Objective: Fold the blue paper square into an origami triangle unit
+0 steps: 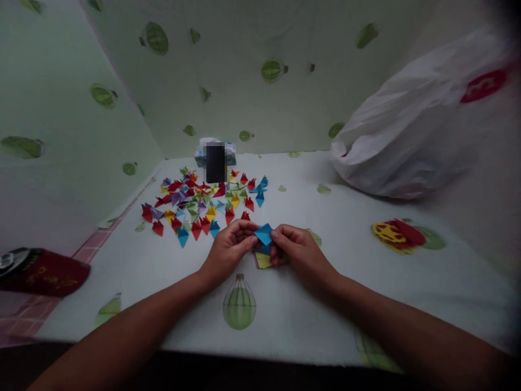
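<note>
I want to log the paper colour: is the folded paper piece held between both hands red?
No, the folded paper piece pinched between the left hand and right hand is blue.

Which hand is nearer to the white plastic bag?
Right. The right hand lies below-left of the white plastic bag; the left hand is farther left, pinching the same blue paper.

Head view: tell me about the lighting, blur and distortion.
Head view: dim, even light with dark vignetted corners; wide-angle bending stretches the forearms and walls; both hands and the blue paper are fairly sharp; a blurred dark block hides something at the back; the white bag looks soft.
</note>
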Demonstrator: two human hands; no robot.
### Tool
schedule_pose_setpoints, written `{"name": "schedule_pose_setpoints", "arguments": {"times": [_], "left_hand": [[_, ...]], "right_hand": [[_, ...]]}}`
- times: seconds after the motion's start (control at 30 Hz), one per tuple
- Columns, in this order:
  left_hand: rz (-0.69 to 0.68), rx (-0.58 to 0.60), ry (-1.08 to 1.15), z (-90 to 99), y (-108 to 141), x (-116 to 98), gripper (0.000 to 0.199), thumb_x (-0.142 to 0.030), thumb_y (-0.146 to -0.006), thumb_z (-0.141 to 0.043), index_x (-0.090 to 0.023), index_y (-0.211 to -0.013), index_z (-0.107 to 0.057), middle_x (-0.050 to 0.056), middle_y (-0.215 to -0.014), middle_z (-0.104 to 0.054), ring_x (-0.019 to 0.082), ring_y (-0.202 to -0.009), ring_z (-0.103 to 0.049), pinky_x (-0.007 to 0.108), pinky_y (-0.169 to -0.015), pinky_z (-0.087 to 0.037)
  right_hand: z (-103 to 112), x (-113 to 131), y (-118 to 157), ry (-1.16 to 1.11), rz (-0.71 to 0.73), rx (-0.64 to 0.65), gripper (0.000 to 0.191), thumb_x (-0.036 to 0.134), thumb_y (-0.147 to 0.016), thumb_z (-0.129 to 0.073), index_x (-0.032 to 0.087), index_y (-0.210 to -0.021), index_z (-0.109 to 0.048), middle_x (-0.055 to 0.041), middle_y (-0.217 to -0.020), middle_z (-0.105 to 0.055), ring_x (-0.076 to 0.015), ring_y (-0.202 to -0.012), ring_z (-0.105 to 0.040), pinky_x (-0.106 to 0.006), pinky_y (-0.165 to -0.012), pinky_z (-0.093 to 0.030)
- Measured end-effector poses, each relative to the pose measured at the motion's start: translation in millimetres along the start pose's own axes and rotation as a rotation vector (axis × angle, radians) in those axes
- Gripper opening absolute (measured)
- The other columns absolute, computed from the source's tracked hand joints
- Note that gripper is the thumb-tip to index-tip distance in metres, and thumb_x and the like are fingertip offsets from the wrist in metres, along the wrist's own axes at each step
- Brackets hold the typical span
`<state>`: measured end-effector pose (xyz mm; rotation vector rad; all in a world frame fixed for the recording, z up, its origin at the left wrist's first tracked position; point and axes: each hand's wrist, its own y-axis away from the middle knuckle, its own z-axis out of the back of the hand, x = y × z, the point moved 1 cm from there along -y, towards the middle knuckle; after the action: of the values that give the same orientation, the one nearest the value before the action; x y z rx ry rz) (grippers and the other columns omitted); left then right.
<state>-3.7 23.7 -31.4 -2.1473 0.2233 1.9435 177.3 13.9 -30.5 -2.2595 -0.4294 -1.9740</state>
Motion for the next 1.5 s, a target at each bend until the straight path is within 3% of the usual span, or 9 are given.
{"name": "schedule_pose_setpoints", "arguments": {"times": [0.47, 0.6, 0.7, 0.9, 1.1, 1.27, 1.37, 1.43, 1.5], "left_hand": [[0.014, -0.007, -0.065, 0.2, 0, 3, 0.024, -0.035, -0.082, -0.073, -0.015, -0.093, -0.065, 0.001, -0.077, -0.067, 0.014, -0.070, -0.067, 0.026, -0.069, -0.054], [-0.012, -0.071, -0.092, 1.5, 0, 2, 0.022, -0.035, -0.084, -0.071, -0.015, -0.088, -0.064, 0.000, -0.075, -0.066, 0.013, -0.067, -0.066, 0.025, -0.067, -0.052], [-0.016, -0.087, -0.090, 1.7, 0, 2, 0.022, -0.036, -0.083, -0.072, -0.016, -0.088, -0.064, 0.000, -0.074, -0.066, 0.013, -0.065, -0.066, 0.025, -0.065, -0.053], [-0.004, 0.010, -0.096, 0.0, 1, 6, 0.020, -0.029, -0.079, -0.076, -0.016, -0.093, -0.068, 0.001, -0.082, -0.071, 0.014, -0.074, -0.067, 0.025, -0.071, -0.053], [0.003, -0.056, -0.158, -3.6, 5, 3, 0.011, -0.024, -0.077, -0.076, -0.015, -0.079, -0.070, 0.001, -0.072, -0.069, 0.012, -0.068, -0.063, 0.023, -0.067, -0.050], [0.012, -0.043, -0.133, -6.6, 9, 1, 0.012, -0.026, -0.081, -0.072, -0.015, -0.083, -0.069, 0.000, -0.069, -0.069, 0.013, -0.065, -0.064, 0.024, -0.064, -0.051], [0.005, -0.020, -0.160, -5.2, 8, 4, 0.014, -0.029, -0.084, -0.070, -0.016, -0.086, -0.067, 0.000, -0.068, -0.068, 0.014, -0.064, -0.065, 0.025, -0.065, -0.052], [-0.037, -0.002, -0.215, -3.6, 6, 4, 0.015, -0.031, -0.088, -0.066, -0.016, -0.090, -0.067, 0.001, -0.073, -0.068, 0.015, -0.068, -0.066, 0.027, -0.068, -0.053], [-0.125, -0.010, -0.285, -1.8, 4, 1, 0.018, -0.032, -0.089, -0.066, -0.017, -0.099, -0.068, 0.005, -0.090, -0.069, 0.017, -0.082, -0.068, 0.030, -0.077, -0.055]], "right_hand": [[0, 0, -1, 0.031, 0.001, 0.041, 0.036, 0.047, -0.089, -0.062, 0.019, -0.069, -0.053, 0.0014, -0.063, -0.060, -0.0099, -0.053, -0.056, -0.025, -0.056, -0.047], [-1, -1, -2, 0.011, 0.061, 0.045, 0.029, 0.049, -0.091, -0.060, 0.020, -0.091, -0.055, 0.0033, -0.067, -0.061, -0.0108, -0.054, -0.059, -0.025, -0.056, -0.048], [-1, 0, -1, 0.016, 0.146, 0.050, 0.030, 0.040, -0.086, -0.067, 0.022, -0.106, -0.053, 0.0056, -0.070, -0.059, -0.0111, -0.055, -0.060, -0.026, -0.056, -0.049], [0, -1, -1, 0.144, 0.181, 0.030, 0.014, 0.031, -0.086, -0.062, 0.019, -0.090, -0.058, 0.0025, -0.066, -0.062, -0.0118, -0.056, -0.061, -0.027, -0.059, -0.049], [-2, -2, 2, 0.225, 0.199, 0.007, 0.012, 0.029, -0.084, -0.063, 0.019, -0.079, -0.057, 0.0007, -0.063, -0.063, -0.0146, -0.056, -0.062, -0.028, -0.057, -0.048], [-4, 3, 8, 0.301, 0.230, -0.045, 0.013, 0.028, -0.086, -0.060, 0.020, -0.076, -0.056, -0.0005, -0.063, -0.065, -0.0158, -0.055, -0.062, -0.030, -0.058, -0.048], [-3, 9, 8, 0.391, 0.301, -0.117, 0.013, 0.026, -0.084, -0.060, 0.019, -0.073, -0.059, -0.0021, -0.070, -0.063, -0.0156, -0.064, -0.059, -0.030, -0.062, -0.044], [0, 11, 7, 0.412, 0.324, -0.169, 0.015, 0.028, -0.082, -0.063, 0.018, -0.072, -0.060, -0.0027, -0.075, -0.060, -0.0154, -0.069, -0.055, -0.030, -0.065, -0.042], [2, 11, 5, 0.305, 0.248, -0.167, 0.019, 0.033, -0.082, -0.064, 0.017, -0.072, -0.061, -0.0017, -0.073, -0.057, -0.0145, -0.069, -0.051, -0.029, -0.064, -0.040]]}}
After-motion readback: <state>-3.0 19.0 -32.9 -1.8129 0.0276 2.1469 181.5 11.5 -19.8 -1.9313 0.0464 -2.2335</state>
